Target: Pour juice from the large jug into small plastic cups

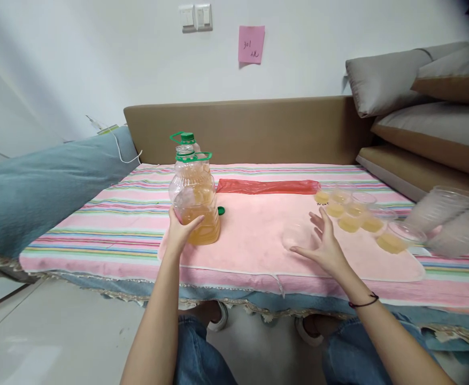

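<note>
My left hand (182, 232) grips the near side of a large clear plastic jug (206, 230), its thumb across the front. The jug stands upright, uncapped, with a green handle at its neck and yellow liquid in its lower part. A second jug with a green cap (187, 137) stands behind, mostly hidden. My right hand (324, 246) is open, fingers spread, right beside an empty clear plastic cup (295, 236); whether the thumb touches it I cannot tell. A loose green cap (221, 210) lies by the jug.
Several cups of yellow liquid (350, 220) stand on the pink mat (254, 240) at right. Beyond them lie stacked clear cups (443, 211). A flat red plastic bag (268, 186) lies along the mat's back edge. Cushions (438, 128) fill the right rear.
</note>
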The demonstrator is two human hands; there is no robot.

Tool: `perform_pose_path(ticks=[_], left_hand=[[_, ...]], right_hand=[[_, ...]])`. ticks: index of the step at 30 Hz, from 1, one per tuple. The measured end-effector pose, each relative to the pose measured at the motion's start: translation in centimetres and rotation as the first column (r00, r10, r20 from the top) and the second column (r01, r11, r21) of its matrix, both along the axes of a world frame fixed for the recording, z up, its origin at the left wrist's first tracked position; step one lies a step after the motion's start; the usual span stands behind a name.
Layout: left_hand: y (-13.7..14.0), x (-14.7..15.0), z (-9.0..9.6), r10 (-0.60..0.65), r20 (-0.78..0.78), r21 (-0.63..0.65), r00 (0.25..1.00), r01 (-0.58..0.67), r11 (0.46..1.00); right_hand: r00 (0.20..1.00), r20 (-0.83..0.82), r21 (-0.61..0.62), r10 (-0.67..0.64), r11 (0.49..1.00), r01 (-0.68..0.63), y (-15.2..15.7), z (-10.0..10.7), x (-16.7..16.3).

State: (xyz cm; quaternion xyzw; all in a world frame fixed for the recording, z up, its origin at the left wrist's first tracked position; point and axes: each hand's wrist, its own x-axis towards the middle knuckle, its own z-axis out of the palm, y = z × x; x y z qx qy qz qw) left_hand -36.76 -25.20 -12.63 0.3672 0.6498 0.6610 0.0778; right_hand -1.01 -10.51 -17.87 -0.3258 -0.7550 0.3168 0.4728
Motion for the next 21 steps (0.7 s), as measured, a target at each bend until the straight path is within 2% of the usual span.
perform_pose_path(ticks=[3, 5, 7, 9, 10, 12, 14, 15, 18, 21], left_hand=[[-0.3, -0.2, 0.2, -0.029, -0.084, -0.056, 0.996, 0.024, 0.998], [-0.6, -0.4, 0.3, 0.02, -0.145, -0.136, 0.989, -0.04, 0.99], [-0.7, -0.5, 0.2, 0.074, -0.201, -0.2, 0.977, -0.115, 0.973], [-0.8, -0.6, 0.0, 0.113, -0.252, -0.218, 0.961, -0.17, 0.961], [-0.8, -0.6, -0.1, 0.129, -0.274, -0.212, 0.953, -0.191, 0.959], [-0.8, -0.7, -0.5, 0.157, -0.303, -0.185, 0.94, -0.219, 0.958], [-0.8, -0.7, -0.9, 0.183, -0.31, -0.158, 0.933, -0.24, 0.958], [-0.8, -0.8, -1.2, 0.194, -0.307, -0.146, 0.932, -0.247, 0.958], [-0.7, -1.0, -1.8, 0.215, -0.275, -0.109, 0.937, -0.252, 0.961], [-0.7, -1.0, -2.3, 0.237, -0.207, -0.037, 0.949, -0.25, 0.968]], right_hand=[[0.995, -0.057, 0.151, -0.076, 0.985, 0.084, -1.6, 2.2, -0.7], [0.992, -0.09, 0.244, -0.094, 0.963, 0.114, -3.1, 3.6, -2.2], [0.995, -0.084, 0.328, -0.047, 0.942, 0.072, -4.5, 4.6, -4.4], [0.997, -0.031, 0.358, 0.074, 0.932, -0.058, -5.3, 4.8, -7.3], [0.989, 0.001, 0.334, 0.148, 0.932, -0.14, -5.4, 4.6, -8.8], [0.957, 0.037, 0.193, 0.287, 0.938, -0.289, -5.1, 3.5, -12.2], [0.925, 0.018, 0.012, 0.38, 0.925, -0.381, -4.2, 2.3, -15.6], [0.914, 0.004, -0.036, 0.407, 0.913, -0.406, -3.8, 1.7, -17.2], [0.883, -0.045, -0.075, 0.467, 0.88, -0.469, -3.0, 0.8, -21.3], [0.826, -0.1, -0.068, 0.555, 0.824, -0.562, -3.5, 1.0, -23.8]])
